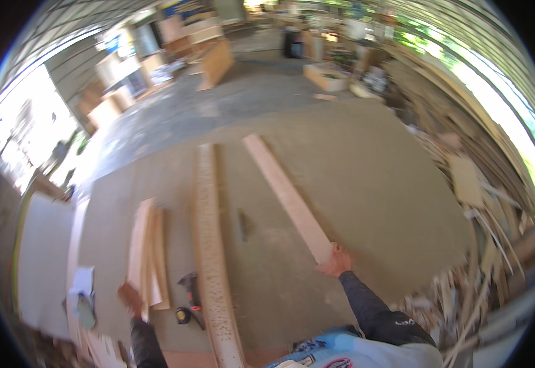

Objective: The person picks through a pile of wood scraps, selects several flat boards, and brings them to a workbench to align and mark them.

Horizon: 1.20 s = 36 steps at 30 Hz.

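My right hand (335, 262) grips the near end of a long pale plank (286, 195); the plank lies on the concrete floor (371, 184), running away from me. My left hand (130, 299) is closed on the near end of a shorter board (140, 239), part of a small stack to my left. Between them lies a long speckled board (209, 245). A tape measure (183, 315) sits just beside it.

Open concrete floor (365, 184) ahead and right of right hand (336, 262): free passage. Left of right hand, long perforated strip (209, 245) bars way. Scrap wood pile (463, 294) crowds far right. Left hand (130, 297) hemmed by short boards (146, 245); tape measure (183, 315) and dark tool (191, 288) just right.
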{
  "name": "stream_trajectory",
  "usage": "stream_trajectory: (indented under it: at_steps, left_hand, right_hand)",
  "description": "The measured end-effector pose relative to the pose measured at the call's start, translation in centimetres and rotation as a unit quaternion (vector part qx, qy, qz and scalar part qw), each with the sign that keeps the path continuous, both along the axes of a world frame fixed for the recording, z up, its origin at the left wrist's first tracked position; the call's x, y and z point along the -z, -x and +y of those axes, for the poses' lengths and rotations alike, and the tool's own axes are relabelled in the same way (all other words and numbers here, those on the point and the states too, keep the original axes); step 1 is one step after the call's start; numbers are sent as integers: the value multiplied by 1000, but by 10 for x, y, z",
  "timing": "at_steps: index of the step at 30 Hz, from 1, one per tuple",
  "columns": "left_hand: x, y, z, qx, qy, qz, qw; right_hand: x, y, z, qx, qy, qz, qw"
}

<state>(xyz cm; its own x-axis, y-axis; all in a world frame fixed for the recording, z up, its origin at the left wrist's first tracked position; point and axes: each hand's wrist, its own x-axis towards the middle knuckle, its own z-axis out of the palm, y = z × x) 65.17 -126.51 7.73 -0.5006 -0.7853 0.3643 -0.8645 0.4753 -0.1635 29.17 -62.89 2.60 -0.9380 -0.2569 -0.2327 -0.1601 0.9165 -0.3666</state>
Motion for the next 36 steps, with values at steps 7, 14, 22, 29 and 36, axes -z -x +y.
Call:
stream_trajectory:
  at_steps: [7,14,22,29,36]
  left_hand:
    - [69,-131,3,14,-34,-24,999]
    - [9,-18,109,48,-127,151,979]
    - [-58,134,255,257,-103,335,901]
    - [-15,305,471,454,-278,339,776]
    - [-17,346,817,606,-411,116,671]
  right_hand:
    - [5,-122,141,91,41,16,995]
    - [-12,-220,199,268,71,54,959]
    - [12,-296,303,515,190,141,824]
    - [39,-384,460,736,139,174,640]
    - [66,-480,584,902,71,31,425]
